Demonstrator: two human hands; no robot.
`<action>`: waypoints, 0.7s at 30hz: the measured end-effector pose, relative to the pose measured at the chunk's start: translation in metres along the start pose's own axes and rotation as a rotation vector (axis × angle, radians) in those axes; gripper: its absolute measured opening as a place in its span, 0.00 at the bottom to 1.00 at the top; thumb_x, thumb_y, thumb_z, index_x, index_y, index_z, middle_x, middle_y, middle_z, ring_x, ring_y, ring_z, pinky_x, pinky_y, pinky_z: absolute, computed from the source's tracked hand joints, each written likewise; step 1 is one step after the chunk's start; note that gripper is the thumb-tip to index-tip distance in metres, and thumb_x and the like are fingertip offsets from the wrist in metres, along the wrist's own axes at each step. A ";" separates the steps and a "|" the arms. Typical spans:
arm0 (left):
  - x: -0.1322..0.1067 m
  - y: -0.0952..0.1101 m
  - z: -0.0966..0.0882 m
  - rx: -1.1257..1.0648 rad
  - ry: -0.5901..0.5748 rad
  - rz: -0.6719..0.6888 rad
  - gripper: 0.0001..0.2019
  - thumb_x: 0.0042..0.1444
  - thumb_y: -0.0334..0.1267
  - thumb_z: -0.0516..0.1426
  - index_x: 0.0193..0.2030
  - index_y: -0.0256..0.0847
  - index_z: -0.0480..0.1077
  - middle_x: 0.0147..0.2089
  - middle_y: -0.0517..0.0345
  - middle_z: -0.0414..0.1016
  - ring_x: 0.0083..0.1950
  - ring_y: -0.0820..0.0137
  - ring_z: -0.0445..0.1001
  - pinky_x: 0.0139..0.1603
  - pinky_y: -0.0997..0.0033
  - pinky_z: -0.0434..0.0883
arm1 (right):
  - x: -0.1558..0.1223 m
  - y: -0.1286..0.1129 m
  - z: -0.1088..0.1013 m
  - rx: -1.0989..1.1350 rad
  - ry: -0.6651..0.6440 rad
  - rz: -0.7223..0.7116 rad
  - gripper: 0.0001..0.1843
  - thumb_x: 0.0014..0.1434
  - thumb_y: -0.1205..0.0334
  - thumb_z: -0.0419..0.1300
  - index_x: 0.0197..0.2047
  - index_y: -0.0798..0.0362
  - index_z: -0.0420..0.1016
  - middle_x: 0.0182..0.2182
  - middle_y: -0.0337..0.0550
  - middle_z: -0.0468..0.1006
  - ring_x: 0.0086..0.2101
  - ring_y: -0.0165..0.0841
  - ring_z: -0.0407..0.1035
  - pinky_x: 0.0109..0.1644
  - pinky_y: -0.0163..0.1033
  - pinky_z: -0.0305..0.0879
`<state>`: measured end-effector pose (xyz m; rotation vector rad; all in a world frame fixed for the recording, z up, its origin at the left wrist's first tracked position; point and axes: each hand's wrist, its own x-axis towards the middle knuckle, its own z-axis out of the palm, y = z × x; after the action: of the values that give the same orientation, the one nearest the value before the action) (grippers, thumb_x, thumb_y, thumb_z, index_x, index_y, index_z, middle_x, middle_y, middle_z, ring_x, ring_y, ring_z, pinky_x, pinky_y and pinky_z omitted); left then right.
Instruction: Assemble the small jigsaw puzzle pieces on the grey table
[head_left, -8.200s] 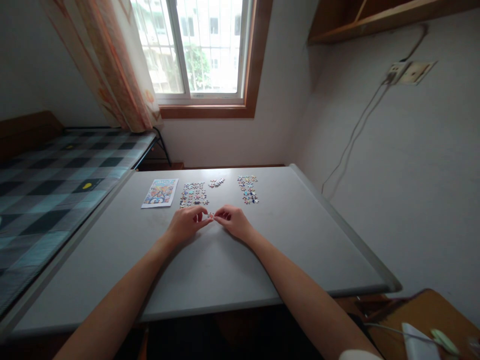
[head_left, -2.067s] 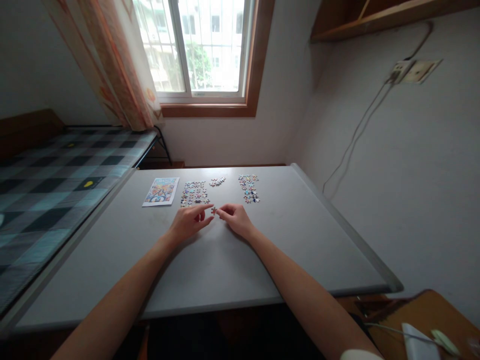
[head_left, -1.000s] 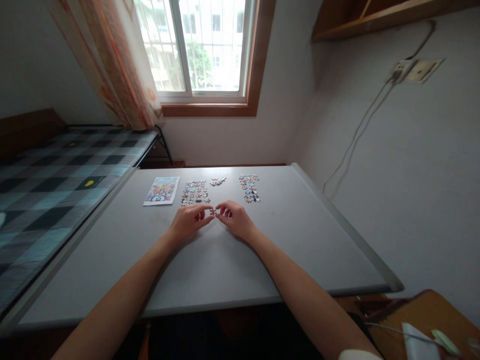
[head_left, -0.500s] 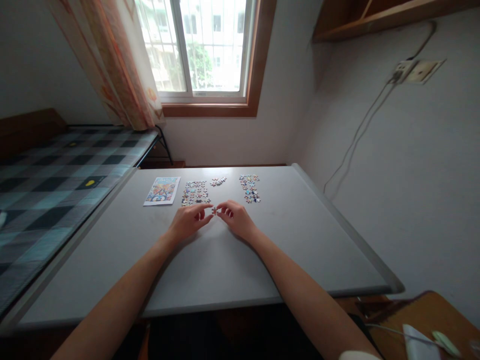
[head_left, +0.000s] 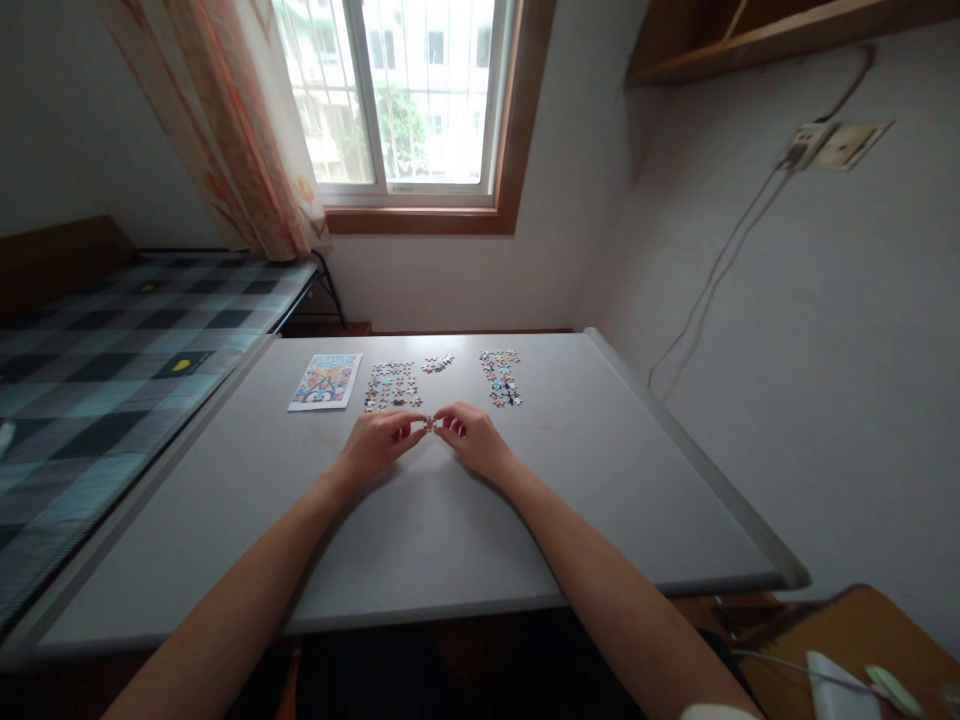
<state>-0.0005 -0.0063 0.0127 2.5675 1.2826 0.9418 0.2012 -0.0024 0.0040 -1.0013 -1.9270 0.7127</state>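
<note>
My left hand [head_left: 377, 443] and my right hand [head_left: 470, 437] meet over the middle of the grey table [head_left: 420, 520], fingertips pinched together on a small jigsaw piece [head_left: 429, 424] held between them. Just beyond the hands lies a patch of loose, colourful puzzle pieces [head_left: 391, 386]. A smaller cluster [head_left: 436, 363] sits behind it, and a third strip of pieces [head_left: 501, 377] lies to the right. A printed reference picture [head_left: 325, 381] lies flat at the left of the pieces.
A bed with a checked blue cover [head_left: 97, 370] runs along the table's left side. A window and curtain [head_left: 247, 140] are behind. The wall is close on the right, with a cable and socket [head_left: 832, 145]. A wooden surface [head_left: 847, 640] sits at bottom right.
My hands have stayed in the same spot, turning the small piece between the fingertips; both hands now pinch it together. The view has barely shifted.
</note>
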 end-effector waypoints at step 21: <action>0.001 0.001 -0.001 0.003 0.027 0.023 0.11 0.59 0.42 0.55 0.44 0.42 0.74 0.25 0.63 0.71 0.24 0.79 0.65 0.28 0.79 0.61 | 0.001 0.001 0.001 -0.015 0.024 -0.017 0.07 0.57 0.62 0.60 0.40 0.53 0.74 0.29 0.38 0.72 0.26 0.25 0.64 0.34 0.32 0.63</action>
<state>-0.0005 -0.0062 0.0146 2.5858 1.2640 0.9831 0.2008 -0.0012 0.0029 -0.9973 -1.9209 0.6749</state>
